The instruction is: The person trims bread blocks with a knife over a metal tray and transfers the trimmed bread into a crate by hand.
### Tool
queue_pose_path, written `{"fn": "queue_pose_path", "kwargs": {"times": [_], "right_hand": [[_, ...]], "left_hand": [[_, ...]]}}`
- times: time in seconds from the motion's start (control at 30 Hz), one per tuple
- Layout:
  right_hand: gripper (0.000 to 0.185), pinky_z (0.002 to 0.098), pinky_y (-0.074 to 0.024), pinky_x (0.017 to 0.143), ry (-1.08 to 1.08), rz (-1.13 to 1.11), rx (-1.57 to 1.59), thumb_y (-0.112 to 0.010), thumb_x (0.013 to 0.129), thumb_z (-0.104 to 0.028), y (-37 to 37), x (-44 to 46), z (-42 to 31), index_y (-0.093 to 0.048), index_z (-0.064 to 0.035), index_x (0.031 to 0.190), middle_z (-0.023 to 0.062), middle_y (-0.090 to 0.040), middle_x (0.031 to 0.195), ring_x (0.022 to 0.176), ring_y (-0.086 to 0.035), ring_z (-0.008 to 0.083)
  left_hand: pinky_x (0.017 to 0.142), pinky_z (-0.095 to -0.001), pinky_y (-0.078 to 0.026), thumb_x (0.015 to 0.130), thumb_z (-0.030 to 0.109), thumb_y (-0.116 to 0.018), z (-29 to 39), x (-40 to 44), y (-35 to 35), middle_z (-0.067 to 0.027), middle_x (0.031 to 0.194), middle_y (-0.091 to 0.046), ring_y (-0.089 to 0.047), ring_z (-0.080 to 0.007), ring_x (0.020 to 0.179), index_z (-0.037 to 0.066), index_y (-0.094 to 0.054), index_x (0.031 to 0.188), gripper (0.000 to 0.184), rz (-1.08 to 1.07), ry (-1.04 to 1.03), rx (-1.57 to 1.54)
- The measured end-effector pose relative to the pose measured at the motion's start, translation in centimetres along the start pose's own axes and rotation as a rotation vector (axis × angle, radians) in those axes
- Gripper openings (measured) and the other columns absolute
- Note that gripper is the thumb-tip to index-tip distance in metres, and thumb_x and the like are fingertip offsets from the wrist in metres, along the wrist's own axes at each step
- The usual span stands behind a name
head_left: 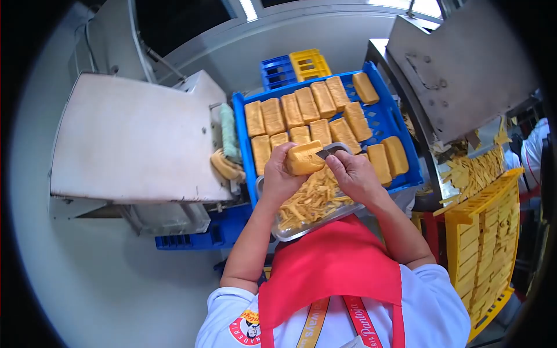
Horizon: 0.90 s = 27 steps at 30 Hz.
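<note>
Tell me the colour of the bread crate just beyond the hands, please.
The bread crate is blue, seen best in the head view.

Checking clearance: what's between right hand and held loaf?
A dark knife blade, running from the right hand to the held loaf; head view.

Golden-brown loaf (303, 163), yellow strips (313, 200), diamond-patterned blue tray (380, 120), red apron (331, 272), white shirt (432, 293)

Loaf (305, 160) in left hand (281, 174), knife (324, 154) in right (355, 175)
</note>
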State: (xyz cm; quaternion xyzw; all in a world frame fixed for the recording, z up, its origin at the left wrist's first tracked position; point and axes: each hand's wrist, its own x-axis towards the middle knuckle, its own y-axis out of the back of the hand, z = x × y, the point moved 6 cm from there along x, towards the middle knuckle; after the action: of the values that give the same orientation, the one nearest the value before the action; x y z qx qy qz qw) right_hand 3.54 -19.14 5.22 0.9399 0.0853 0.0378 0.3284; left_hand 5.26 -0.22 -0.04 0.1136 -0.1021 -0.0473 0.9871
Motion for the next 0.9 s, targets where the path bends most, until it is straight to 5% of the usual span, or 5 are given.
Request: {"fn": "queue_pose_path", "kwargs": {"times": [0.3,0.4,0.47,0.63,0.9], "right_hand": [[0.040,0.0522,-0.0474,0.065,-0.055,-0.014,0.067,-0.046,0.101,-0.040,-6.9,0.4,-1.3,-0.066,-0.0062,0.093,0.0250,-0.064,0.076,0.074,-0.062,0.0453],[0.050,0.0441,-0.0478,0.059,-0.069,-0.067,0.250,-0.044,0.102,-0.045,-8.6,0.2,-0.5,-0.062,-0.0016,0.083,0.0184,-0.063,0.067,0.064,-0.062,0.0371],[0.053,0.0309,-0.0413,0.043,-0.240,-0.209,0.590,-0.046,0.103,-0.046,-9.5,-0.1,-0.6,-0.056,-0.0028,0.073,0.0029,-0.053,0.058,0.046,-0.050,0.0128],[0.056,0.0263,-0.0377,0.039,-0.456,-0.352,0.676,-0.048,0.100,-0.053,-9.0,-0.5,-0.8,-0.055,-0.0058,0.069,0.0018,-0.048,0.053,0.041,-0.045,0.0101],[0.050,0.0251,-0.0318,0.040,-0.361,-0.166,0.539,-0.052,0.099,-0.049,-6.9,0.5,4.3,-0.054,-0.0063,0.073,-0.0012,-0.045,0.055,0.044,-0.038,0.0067]], "left_hand": [[0.096,-0.0424,-0.035,0.060,0.022,-0.082,2.6,-3.8,4.3,-0.0058,0.108,-0.063,-0.058,-0.0257,0.102,0.015,-0.060,0.113,0.058,0.437,-0.406,0.641],[0.096,-0.0428,-0.034,0.062,0.025,-0.081,2.2,-4.0,4.2,-0.0051,0.108,-0.063,-0.057,-0.0246,0.102,0.016,-0.060,0.116,0.058,0.456,-0.423,0.719],[0.096,-0.0431,-0.033,0.063,0.026,-0.081,2.1,-4.0,4.0,-0.0049,0.108,-0.063,-0.057,-0.0246,0.103,0.016,-0.060,0.117,0.059,0.456,-0.436,0.736],[0.097,-0.0427,-0.032,0.061,0.025,-0.081,2.5,-3.7,3.6,-0.0043,0.108,-0.062,-0.057,-0.0250,0.103,0.015,-0.060,0.115,0.059,0.437,-0.469,0.818],[0.084,-0.0401,-0.054,0.080,0.018,-0.080,-0.8,-2.9,4.1,-0.0090,0.106,-0.064,-0.065,-0.0238,0.100,0.008,-0.055,0.117,0.045,0.338,0.018,-0.117]]}}
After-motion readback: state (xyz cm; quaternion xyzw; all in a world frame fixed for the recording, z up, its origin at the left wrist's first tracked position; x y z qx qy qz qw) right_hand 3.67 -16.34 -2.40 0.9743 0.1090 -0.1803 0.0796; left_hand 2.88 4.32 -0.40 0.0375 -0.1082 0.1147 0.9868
